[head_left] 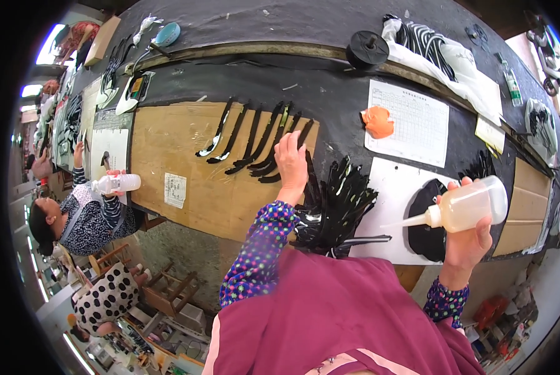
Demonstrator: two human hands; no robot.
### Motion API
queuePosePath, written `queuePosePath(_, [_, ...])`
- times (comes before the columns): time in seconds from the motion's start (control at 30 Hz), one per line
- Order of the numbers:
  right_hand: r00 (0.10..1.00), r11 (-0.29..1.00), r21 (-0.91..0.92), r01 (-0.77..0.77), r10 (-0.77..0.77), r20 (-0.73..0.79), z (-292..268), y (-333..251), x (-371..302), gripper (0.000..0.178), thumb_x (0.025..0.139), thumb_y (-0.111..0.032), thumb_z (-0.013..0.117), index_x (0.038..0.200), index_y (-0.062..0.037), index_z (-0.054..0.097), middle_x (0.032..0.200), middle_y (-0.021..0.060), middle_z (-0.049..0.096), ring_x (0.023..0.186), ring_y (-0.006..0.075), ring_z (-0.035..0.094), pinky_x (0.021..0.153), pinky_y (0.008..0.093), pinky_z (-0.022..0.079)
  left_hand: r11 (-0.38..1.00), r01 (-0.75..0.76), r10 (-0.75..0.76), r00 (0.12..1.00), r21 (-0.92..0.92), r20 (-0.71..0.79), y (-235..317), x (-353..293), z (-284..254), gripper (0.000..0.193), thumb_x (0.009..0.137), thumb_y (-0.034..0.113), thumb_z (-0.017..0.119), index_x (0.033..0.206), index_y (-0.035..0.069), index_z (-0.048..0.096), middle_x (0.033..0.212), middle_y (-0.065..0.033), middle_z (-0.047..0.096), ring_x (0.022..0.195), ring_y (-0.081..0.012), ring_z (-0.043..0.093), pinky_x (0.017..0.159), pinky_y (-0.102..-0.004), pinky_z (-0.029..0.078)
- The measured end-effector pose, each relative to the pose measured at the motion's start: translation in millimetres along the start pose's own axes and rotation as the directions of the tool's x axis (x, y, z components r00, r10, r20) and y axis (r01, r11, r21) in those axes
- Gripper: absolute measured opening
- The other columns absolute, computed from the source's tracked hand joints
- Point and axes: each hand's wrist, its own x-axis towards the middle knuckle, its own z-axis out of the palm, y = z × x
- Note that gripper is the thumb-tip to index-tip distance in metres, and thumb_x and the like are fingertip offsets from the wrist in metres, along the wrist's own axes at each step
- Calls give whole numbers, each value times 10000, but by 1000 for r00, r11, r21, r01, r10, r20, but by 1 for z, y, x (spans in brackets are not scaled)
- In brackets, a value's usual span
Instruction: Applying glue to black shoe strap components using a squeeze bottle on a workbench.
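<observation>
Holding: the right hand (466,245) had the bottle (470,205) at three o'clock, its nozzle pointing toward nine o'clock and dipping a little; pale yellowish liquid showed inside.
Right fingers: wrapped round the bottle, thumb on one side.
Left hand (292,165): just above centre, back of the hand up, at the three o'clock end of the row of strips (253,132).
Left fingers: narrow, nearly together, tips over the last strips; I could not tell whether they pinched or merely rested.
Strips: black, side by side toward eleven o'clock, slanting from one o'clock to seven; white, glossy patches marked the leftmost.
Cardboard (161,147): under the strips, reaching to nine o'clock, with a paper label (175,190).
Pile (341,206): more black strips, heaped at four o'clock from the left hand.
White sheet (387,181): at three o'clock, between pile and bottle, carrying a black object (420,220).
Surface (337,128): dark, with an orange piece (378,122) on a printed sheet (420,134) at two o'clock, and a black spool (367,49) at one.
Co-worker (95,219): at nine o'clock, holding a white bottle (120,183).
</observation>
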Motion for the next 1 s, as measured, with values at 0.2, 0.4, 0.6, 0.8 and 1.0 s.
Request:
queuePosePath(0.2, [997,999,28,-21,19,71,-11,-7,-10,756,711,-381,672,1263,0,321,1250,166,392,1136,342,410,901,509,385,945,324,-280,864,-36,417,34,-81,-18,276,777,227,597,910,16,480,902,-171,522,823,-337,516,723,-426,410])
queuePosePath(0.4, [989,999,42,-20,14,144,-23,-10,-31,747,729,-399,647,1259,15,320,1252,173,390,1137,347,416,901,513,387,860,466,-378,855,-207,356,28,-128,-7,382,698,181,704,943,-23,492,730,-89,529,677,-199,520,630,-316,436])
queuePosePath(0.6, [980,998,59,5,-17,197,-27,-14,-49,757,728,-407,644,1266,8,311,1259,172,385,1144,350,413,906,516,384,618,555,-271,815,-557,512,38,-124,-38,145,781,139,638,871,44,573,656,56,487,574,-14,433,492,-163,347])
queuePosePath(0.8, [970,996,76,51,-67,234,-23,-26,-65,805,689,-414,682,1280,-20,302,1259,159,392,1146,353,414,899,539,381,384,679,-121,709,-626,695,116,-113,-131,139,863,143,534,942,45,594,650,61,450,510,-17,400,466,-145,335])
queuePosePath(1.0, [935,981,160,111,-157,317,-16,-39,-80,822,656,-402,709,1270,-37,302,1246,137,423,1128,367,434,883,534,393,626,603,-88,685,-495,723,170,-124,-222,202,874,154,516,1021,39,592,734,26,474,596,-29,429,524,-169,375])
